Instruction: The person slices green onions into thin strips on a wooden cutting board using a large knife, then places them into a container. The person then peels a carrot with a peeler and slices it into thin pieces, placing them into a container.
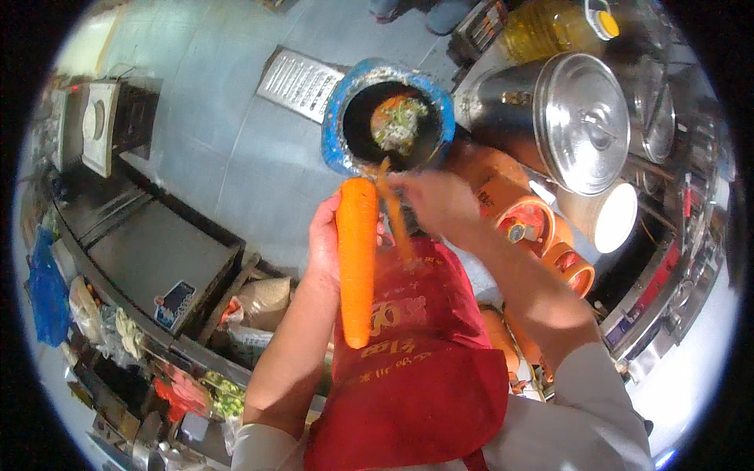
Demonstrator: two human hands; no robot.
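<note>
A large orange carrot (357, 265) points lengthwise toward me, its thick end near the bin. My left hand (327, 226) holds it around the upper part, with fingertips showing on its right side. Beside that end, my right hand (439, 203) is curled and blurred by motion. Its fingers close on a slender orange-brown thing (396, 212), too blurred to name for certain. Just beyond both hands stands a round bin with a blue rim (331, 126). Orange, green and pale scraps (397, 123) lie inside its dark hollow.
A red apron (412, 406) covers my front. Orange gas cylinders (509, 188) and a lidded steel pot (583, 123) stand at right, with an oil jug (551, 29) behind. A white grate (300, 82) lies on the tiled floor (200, 118). At left is a dark counter (159, 253).
</note>
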